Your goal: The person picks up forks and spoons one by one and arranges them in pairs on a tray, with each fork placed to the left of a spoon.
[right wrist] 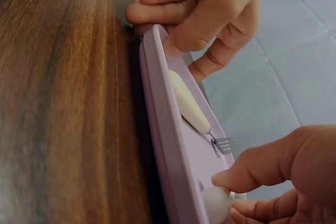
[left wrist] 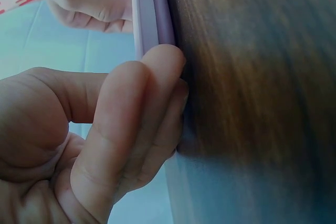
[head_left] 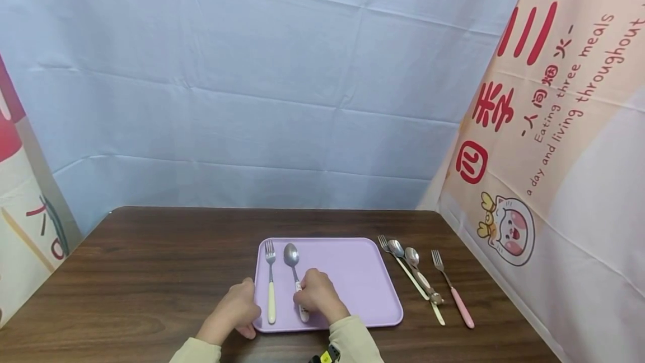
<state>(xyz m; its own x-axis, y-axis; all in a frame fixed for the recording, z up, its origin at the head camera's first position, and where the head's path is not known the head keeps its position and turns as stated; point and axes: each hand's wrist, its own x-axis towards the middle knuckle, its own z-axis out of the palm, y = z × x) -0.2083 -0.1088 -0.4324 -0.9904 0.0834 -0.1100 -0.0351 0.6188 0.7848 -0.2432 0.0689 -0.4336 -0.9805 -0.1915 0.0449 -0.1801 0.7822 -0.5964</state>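
Presently, my right hand point(head_left: 318, 294) pinches the spoon point(head_left: 291, 256) in the lilac tray point(head_left: 360, 284), right of the cream-handled fork point(head_left: 271, 291). My left hand point(head_left: 235, 306) grips the tray's near left corner.

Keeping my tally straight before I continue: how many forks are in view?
3. One fork lies on the tray, near its left edge; a second fork lies on the table just right of the tray; a pink-handled fork lies farther right. None appears hidden.
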